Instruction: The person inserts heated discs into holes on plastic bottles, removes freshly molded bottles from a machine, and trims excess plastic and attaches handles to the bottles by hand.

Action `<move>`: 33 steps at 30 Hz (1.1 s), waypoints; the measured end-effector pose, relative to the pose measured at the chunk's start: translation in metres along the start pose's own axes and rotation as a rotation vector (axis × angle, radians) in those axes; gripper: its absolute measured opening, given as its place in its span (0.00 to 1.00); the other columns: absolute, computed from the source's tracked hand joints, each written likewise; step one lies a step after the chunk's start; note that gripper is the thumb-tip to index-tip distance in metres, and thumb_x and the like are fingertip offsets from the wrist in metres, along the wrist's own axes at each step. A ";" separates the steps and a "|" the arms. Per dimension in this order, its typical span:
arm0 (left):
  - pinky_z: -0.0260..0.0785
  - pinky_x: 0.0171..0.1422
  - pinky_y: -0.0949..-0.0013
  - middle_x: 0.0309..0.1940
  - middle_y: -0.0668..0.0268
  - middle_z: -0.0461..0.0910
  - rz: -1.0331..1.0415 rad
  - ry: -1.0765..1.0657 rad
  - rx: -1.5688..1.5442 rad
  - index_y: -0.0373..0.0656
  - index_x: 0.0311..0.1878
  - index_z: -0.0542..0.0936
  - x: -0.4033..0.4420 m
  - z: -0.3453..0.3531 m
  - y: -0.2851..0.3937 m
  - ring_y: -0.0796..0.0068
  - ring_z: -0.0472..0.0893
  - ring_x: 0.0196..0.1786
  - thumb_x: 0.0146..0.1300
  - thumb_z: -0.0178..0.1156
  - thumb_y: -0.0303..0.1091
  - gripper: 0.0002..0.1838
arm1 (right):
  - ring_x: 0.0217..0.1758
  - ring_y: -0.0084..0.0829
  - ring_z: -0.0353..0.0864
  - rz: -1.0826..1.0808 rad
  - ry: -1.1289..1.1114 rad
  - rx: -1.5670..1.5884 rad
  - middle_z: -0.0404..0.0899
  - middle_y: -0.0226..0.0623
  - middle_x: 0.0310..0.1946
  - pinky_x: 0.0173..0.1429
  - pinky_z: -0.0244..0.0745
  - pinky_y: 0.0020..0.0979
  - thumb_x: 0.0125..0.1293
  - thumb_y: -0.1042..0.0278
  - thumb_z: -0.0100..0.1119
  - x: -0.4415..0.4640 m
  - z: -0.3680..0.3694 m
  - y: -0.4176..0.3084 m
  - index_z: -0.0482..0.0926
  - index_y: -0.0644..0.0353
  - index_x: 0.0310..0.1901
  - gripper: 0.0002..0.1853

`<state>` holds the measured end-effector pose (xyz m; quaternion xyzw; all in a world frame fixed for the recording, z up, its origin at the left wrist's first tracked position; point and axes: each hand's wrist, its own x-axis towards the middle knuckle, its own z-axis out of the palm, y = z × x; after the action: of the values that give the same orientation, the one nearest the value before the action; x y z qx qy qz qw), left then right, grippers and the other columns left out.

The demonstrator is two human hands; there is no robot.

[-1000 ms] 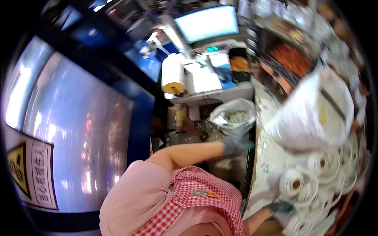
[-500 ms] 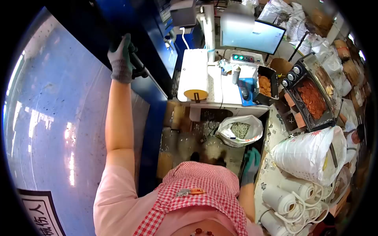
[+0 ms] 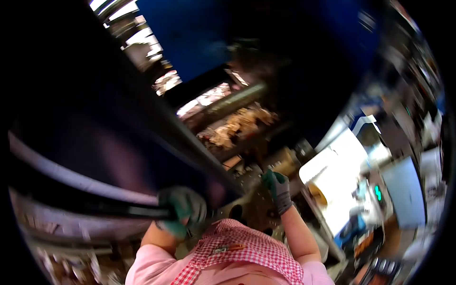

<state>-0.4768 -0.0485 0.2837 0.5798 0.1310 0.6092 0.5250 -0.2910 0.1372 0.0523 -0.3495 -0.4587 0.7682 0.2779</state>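
A worker in a red-and-white checked apron (image 3: pixel 240 249) stands at a large dark panel (image 3: pixel 161 166), the gloved left hand (image 3: pixel 183 211) wrapped around the end of a dark bar (image 3: pixel 137 210) that reaches in from the left, though blur softens the exact hold. The gloved right hand (image 3: pixel 278 190), its grip curled into a fist, is raised near a white table (image 3: pixel 338 209) bearing a roll with a yellow end (image 3: pixel 317 194). Farther off, brown scraps (image 3: pixel 237 126) lie beyond the panel's edge; at right, a pale monitor (image 3: pixel 403 190) tilts.
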 end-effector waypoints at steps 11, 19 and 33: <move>0.73 0.27 0.62 0.23 0.60 0.80 -0.215 1.062 0.126 0.40 0.35 0.79 -0.162 -0.066 0.070 0.65 0.78 0.22 0.64 0.66 0.41 0.13 | 0.27 0.23 0.78 -0.331 -0.596 0.213 0.81 0.33 0.29 0.31 0.76 0.26 0.71 0.63 0.51 0.296 0.530 -0.175 0.82 0.54 0.42 0.10; 0.71 0.26 0.64 0.23 0.62 0.79 -0.238 1.544 0.089 0.41 0.37 0.78 -0.229 -0.088 0.097 0.68 0.77 0.21 0.64 0.66 0.42 0.14 | 0.40 0.43 0.85 -1.051 0.012 -0.842 0.84 0.48 0.35 0.47 0.77 0.43 0.66 0.55 0.57 0.601 0.677 -0.197 0.79 0.59 0.43 0.15; 0.68 0.24 0.69 0.22 0.65 0.78 -0.265 1.266 0.098 0.41 0.39 0.77 -0.213 -0.083 0.074 0.74 0.75 0.21 0.64 0.66 0.45 0.16 | 0.40 0.32 0.68 -0.776 0.089 0.535 0.69 0.40 0.39 0.47 0.68 0.34 0.71 0.69 0.52 0.303 0.568 -0.154 0.68 0.70 0.43 0.11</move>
<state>-0.6309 -0.2101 0.1953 0.1107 0.5132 0.7566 0.3897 -0.9063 0.1395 0.2956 -0.1011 -0.3291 0.6831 0.6441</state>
